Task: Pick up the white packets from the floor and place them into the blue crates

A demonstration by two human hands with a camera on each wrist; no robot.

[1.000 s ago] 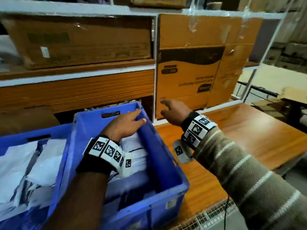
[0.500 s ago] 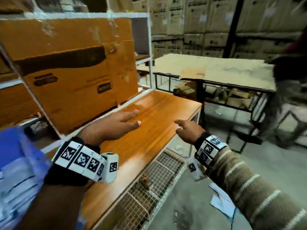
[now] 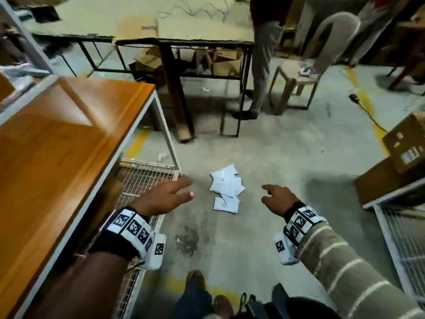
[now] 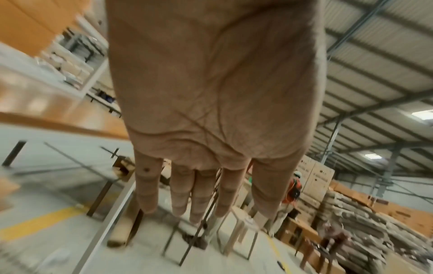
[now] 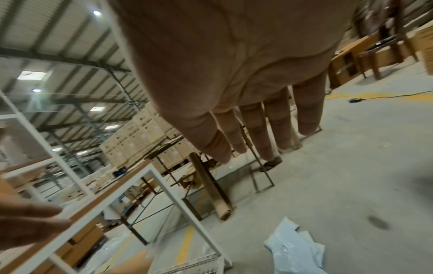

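Several white packets (image 3: 226, 188) lie in a small heap on the grey concrete floor, between my two hands in the head view. The heap also shows low in the right wrist view, white packets (image 5: 296, 248). My left hand (image 3: 171, 194) hovers left of the heap, palm down, fingers straight, holding nothing; the left hand (image 4: 211, 185) shows an empty palm. My right hand (image 3: 274, 199) hovers right of the heap, fingers relaxed and empty; the right hand (image 5: 253, 133) also shows a bare palm. No blue crate is in view.
A wooden shelf top with a white frame (image 3: 69, 139) stands at my left, wire mesh (image 3: 142, 180) below it. A dark metal table (image 3: 165, 42) is ahead, a person's legs (image 3: 262, 72) and a chair (image 3: 296, 77) beyond. Cardboard boxes (image 3: 404, 146) sit at the right.
My view has swung from the blue crates and shelf round to the right and down to the floor. Both hands left the crate empty and now hover over the packet heap.
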